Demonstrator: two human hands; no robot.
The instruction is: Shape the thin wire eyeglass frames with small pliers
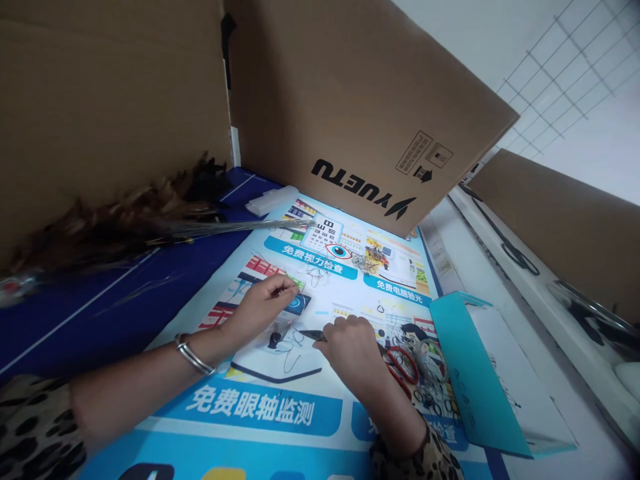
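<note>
My left hand (273, 299) is raised above the printed sheet, thumb and fingertips pinched together. A faint thin line shows beside those fingertips, too fine to make out. To its right, my right hand (350, 347) is wrapped round a pair of pliers (313, 335), whose dark pointed jaws face left, below the left fingertips; the handles are hidden in the palm. Bent thin wire (293, 357) lies on the sheet under the hands. Just beyond the right wrist are red-handled scissors (403, 365), beside a roll of tape (431, 361).
A bundle of straight wires (240, 227) and brown feathers (135, 210) lie at left. Small wire pieces (365, 264) form a heap further back. An open teal box (480, 380) stands at right. Large cardboard boxes (360, 100) wall off the back.
</note>
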